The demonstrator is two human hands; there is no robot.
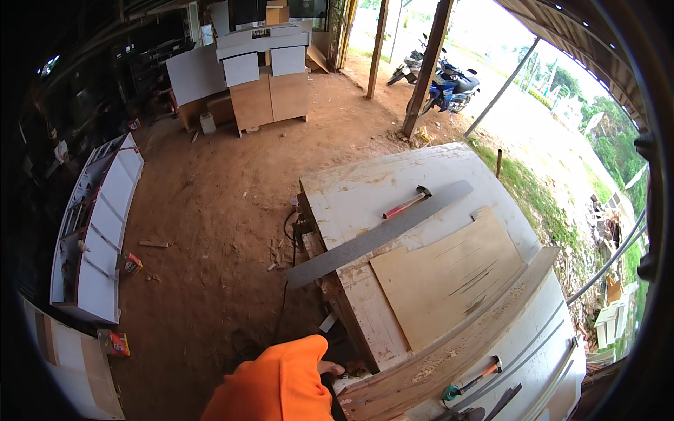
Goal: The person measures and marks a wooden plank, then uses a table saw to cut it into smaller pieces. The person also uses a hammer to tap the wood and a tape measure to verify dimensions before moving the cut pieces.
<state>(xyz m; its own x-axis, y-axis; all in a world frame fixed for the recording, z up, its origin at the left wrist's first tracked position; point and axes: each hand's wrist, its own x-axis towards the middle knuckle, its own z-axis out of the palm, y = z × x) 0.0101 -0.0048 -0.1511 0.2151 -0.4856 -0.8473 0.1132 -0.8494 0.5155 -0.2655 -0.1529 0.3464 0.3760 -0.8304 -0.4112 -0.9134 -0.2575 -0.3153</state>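
Observation:
An orange sleeve (pixel 281 382) rises from the lower edge. At its end a small part of a hand, which I take for my left hand (pixel 331 368), shows beside the near corner of a white workbench (pixel 351 189); its fingers are hidden. My right hand is out of view. On the bench lie a long grey strip (pixel 379 235), a red-handled hammer (pixel 407 203), a plywood sheet (pixel 449 277) and a long wooden plank (pixel 449 337). An orange-handled hammer (pixel 474 381) rests near the bench's front edge.
A white shelf cabinet (pixel 98 231) lies on the dirt floor at left, with small orange boxes (pixel 130 264) beside it. Wooden and white cabinets (pixel 263 84) stand at the back. Motorcycles (pixel 442 81) are parked behind a wooden post (pixel 425 70). A black cable (pixel 284 288) runs down beside the bench.

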